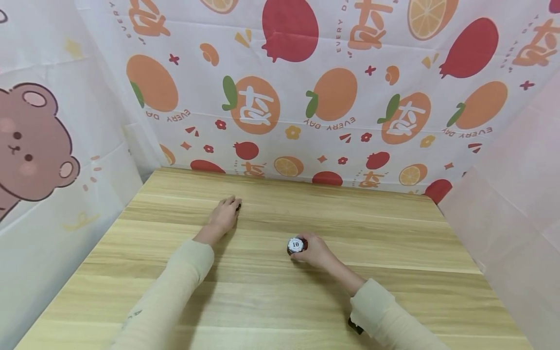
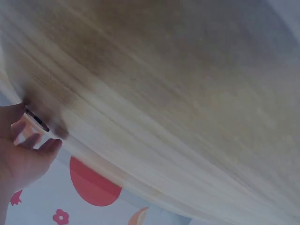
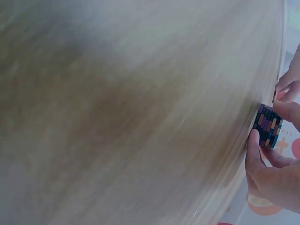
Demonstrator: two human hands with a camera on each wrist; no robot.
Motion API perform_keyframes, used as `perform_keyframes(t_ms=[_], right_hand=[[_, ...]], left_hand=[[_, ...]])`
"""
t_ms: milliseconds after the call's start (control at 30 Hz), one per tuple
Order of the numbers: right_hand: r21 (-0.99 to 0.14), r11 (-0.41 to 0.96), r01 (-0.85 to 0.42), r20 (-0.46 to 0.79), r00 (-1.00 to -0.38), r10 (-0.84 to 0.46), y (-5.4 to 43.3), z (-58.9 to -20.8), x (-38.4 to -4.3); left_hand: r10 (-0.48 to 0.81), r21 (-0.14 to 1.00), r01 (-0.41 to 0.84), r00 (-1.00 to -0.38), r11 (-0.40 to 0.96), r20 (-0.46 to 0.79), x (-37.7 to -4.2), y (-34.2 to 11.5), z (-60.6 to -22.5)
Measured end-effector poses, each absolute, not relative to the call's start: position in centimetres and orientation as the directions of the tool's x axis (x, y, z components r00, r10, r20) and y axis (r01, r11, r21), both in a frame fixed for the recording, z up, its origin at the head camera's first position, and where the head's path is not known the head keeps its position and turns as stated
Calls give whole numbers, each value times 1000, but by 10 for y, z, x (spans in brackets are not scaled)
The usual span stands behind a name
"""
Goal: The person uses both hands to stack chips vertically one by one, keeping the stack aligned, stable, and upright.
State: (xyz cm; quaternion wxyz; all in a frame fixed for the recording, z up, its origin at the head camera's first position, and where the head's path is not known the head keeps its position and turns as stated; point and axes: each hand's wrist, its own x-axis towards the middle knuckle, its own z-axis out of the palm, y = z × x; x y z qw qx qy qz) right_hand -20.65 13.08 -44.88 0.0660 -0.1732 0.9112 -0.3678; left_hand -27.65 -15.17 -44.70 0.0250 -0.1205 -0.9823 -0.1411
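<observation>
My right hand (image 1: 316,249) grips a short stack of poker chips (image 1: 295,244) near the middle of the wooden table. The top chip is white, marked "10". Dark edges with purple and tan blocks show along the stack (image 3: 268,125) in the right wrist view, thumb and fingers on opposite sides. Farther back and to the left, my left hand (image 1: 225,214) has its thumb and fingertips around a thin dark chip (image 2: 37,120) low at the tabletop. Most of that chip is hidden by the hand in the head view.
The light wooden table (image 1: 262,301) stretches around both hands. A white fruit-print curtain (image 1: 280,97) hangs along its back edge, with a bear-print curtain (image 1: 39,141) at the left and a pale curtain (image 1: 516,214) at the right. A small black object (image 1: 355,326) shows under the right sleeve.
</observation>
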Motion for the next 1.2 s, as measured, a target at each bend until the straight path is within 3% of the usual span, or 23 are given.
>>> perform_keyframes(t_ms=[200,500,867,1200], right_hand=[[-689,677,-259,3,-935,-355,130,-451,-206],[-656,695,-294,33,-931,-362,128,-451,-205],[-609,724,-324,55,-928,-370,126,-453,-205],[-585,737,-339,62,-925,-376,124,-453,-206]], left_hand=[[247,254,244,-969,936,22,-279,-152,-447],[241,259,247,-969,934,57,-280,-150,-443],[231,133,235,-972,963,47,-275,-137,-441],[231,237,233,-972,943,36,-273,-139,-439]])
